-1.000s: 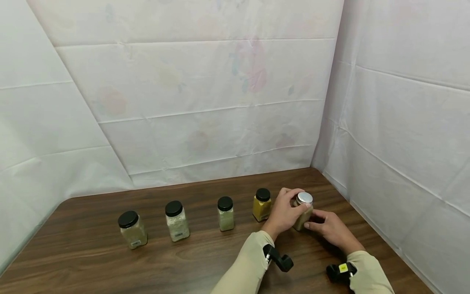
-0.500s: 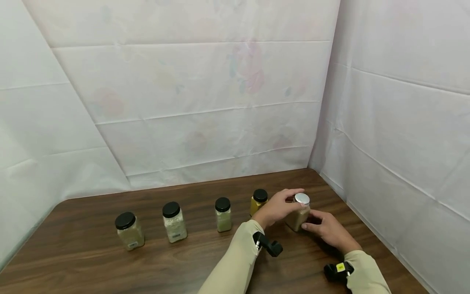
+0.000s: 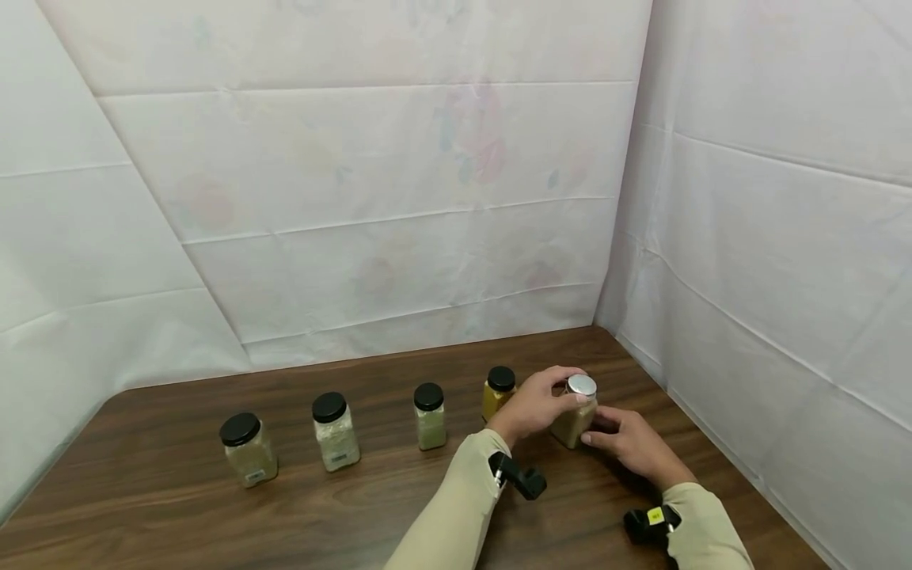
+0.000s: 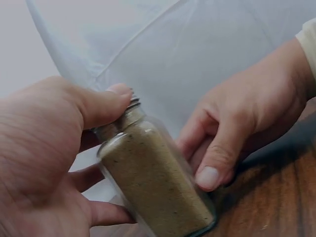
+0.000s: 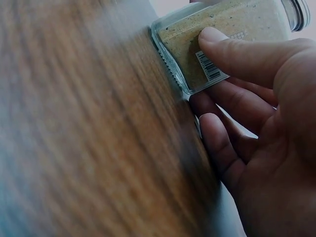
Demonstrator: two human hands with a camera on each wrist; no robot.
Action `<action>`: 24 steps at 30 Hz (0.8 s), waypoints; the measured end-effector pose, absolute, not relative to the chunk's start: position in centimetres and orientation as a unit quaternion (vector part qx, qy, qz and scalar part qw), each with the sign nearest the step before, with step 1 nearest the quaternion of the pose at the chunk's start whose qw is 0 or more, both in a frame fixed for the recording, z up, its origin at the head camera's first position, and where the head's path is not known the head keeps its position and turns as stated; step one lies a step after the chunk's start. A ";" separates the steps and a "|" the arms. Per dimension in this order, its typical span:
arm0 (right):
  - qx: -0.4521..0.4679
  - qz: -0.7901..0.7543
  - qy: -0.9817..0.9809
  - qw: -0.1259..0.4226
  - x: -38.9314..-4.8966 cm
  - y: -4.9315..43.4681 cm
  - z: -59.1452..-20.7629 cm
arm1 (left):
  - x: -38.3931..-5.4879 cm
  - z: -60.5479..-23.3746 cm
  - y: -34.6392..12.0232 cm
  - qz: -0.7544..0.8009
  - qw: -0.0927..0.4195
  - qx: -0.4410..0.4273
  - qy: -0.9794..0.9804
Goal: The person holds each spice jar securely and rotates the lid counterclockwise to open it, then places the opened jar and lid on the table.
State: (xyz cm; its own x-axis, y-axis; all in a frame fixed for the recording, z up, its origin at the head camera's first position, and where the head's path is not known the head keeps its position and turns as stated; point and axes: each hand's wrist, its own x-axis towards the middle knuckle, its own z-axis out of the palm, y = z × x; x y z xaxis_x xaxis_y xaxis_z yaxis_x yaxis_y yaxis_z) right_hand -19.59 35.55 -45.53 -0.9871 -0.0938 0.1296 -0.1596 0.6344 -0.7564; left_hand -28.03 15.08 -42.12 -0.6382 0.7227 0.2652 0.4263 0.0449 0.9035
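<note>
A square glass spice jar (image 3: pixel 572 430) with a silver lid (image 3: pixel 582 385) stands at the right of the table, gripped by both hands. My left hand (image 3: pixel 536 402) holds it high up, thumb at the neck and fingers reaching round the far side. Lower down, my right hand (image 3: pixel 636 446) pinches the body near its base. Tan powder with dark specks fills the jar (image 4: pixel 155 182) in the left wrist view. The right wrist view shows the right thumb lying next to a barcode label (image 5: pixel 210 66), with the jar's bottom close to the wood.
Left of the hands stand several black-lidded jars in a row: a yellow one (image 3: pixel 498 394) partly behind my left hand, a pale green one (image 3: pixel 431 417), a whitish one (image 3: pixel 336 432) and a tan one (image 3: pixel 248 450). White cloth (image 3: pixel 399 198) hangs behind the brown table (image 3: pixel 321 522).
My left wrist has moved left and away, now covering more of the yellow jar, and its hold shows more of the jar's body. The whole head view has shifted slightly.
</note>
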 end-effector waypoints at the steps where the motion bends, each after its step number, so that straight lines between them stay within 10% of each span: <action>1: 0.069 0.420 -0.904 0.041 -19.6 35.5 -45.6 | -27.9 -42.2 15.1 0.564 0.126 0.399 0.712; 12: 0.067 0.399 -0.913 0.056 -19.4 35.6 -45.5 | -26.4 -43.0 16.2 0.557 0.019 0.371 0.743; 24: 0.064 0.408 -0.909 0.045 -19.5 35.5 -45.5 | -29.1 -41.5 15.3 0.609 0.272 0.372 0.646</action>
State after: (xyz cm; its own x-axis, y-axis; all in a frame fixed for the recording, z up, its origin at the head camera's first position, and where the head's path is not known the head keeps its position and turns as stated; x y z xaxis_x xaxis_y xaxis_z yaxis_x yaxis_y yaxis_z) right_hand -19.51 35.51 -45.51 -0.9876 -0.0799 0.1350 -0.1540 0.6580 -0.7371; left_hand -29.14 15.33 -41.53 -0.5754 0.8115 0.1019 0.1492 -0.0184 0.9886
